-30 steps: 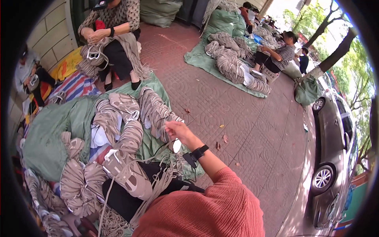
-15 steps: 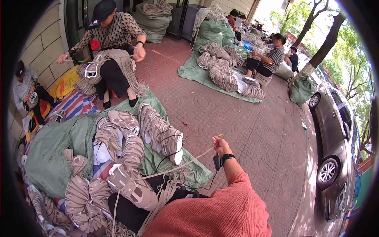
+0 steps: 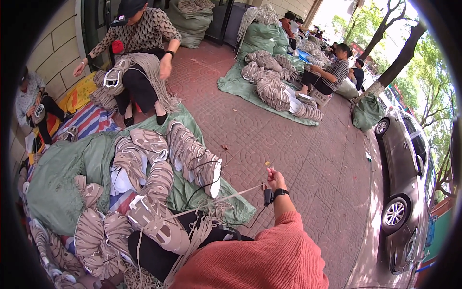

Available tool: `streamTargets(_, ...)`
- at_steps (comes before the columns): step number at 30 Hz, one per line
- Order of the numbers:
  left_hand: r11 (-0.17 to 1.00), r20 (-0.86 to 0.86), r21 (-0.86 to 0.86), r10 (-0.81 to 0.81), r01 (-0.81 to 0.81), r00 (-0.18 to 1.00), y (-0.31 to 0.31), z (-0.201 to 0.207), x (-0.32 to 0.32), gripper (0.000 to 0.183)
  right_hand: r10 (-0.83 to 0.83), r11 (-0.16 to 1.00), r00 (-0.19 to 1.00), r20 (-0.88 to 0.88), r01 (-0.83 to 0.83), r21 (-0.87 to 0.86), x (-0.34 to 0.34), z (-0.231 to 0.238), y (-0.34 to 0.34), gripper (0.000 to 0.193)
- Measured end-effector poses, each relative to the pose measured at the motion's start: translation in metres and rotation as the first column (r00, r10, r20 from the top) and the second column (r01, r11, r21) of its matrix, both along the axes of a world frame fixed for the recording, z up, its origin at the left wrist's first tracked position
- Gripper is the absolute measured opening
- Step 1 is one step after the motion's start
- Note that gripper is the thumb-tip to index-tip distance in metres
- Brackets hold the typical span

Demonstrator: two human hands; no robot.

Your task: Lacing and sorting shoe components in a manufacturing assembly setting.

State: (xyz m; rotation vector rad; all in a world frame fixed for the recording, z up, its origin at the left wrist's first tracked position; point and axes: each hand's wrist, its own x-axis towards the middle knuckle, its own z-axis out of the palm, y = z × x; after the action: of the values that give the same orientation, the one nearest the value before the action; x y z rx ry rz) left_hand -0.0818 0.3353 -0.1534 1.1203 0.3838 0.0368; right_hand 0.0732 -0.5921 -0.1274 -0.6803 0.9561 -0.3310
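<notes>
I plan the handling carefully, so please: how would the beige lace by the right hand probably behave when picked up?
The lace is probably floppy: one length bends down past the shoe upper, although the stretch toward the right hand runs nearly straight. It looks narrow, so it should be light for its length.

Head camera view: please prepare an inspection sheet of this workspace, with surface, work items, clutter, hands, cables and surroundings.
Surface: red patterned paving; green sheet under stacked shoe uppers.
Work items: grey-brown shoe upper on the wearer's lap, lace stretched from it.
Clutter: loose laces heaped at lower left; yellow leaf on the paving.
Hands: right hand holds the lace; left hand not in view.
Cables: black cable hangs from the wrist device.
Surroundings: co-worker seated at upper left; parked car at right; trees beyond.
</notes>
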Motion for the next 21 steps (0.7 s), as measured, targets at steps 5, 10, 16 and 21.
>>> streamTargets(5,0.998,-0.087,0.064,0.024,-0.018,0.996,-0.027,0.003,-0.022,0.025,0.327,0.920,0.943,0.052,-0.306,-0.247,0.045,0.030,0.088,0.010)
streamTargets(10,0.854,-0.063,0.436,0.344,-0.284,0.937,-0.181,0.055,0.075,0.024,0.783,0.590,0.615,0.093,-0.687,-0.424,0.090,0.039,0.224,0.011)
streamTargets(16,0.526,0.008,0.844,-0.200,0.101,0.980,-0.312,0.121,0.143,0.025,0.994,0.106,0.052,0.101,-0.747,-0.657,0.089,0.073,0.342,0.007)
streamTargets(21,0.308,-0.002,0.944,-0.343,0.115,0.939,-0.352,0.128,0.161,0.013,0.996,-0.066,-0.077,-0.035,-0.446,-0.892,0.074,0.049,0.383,0.010)
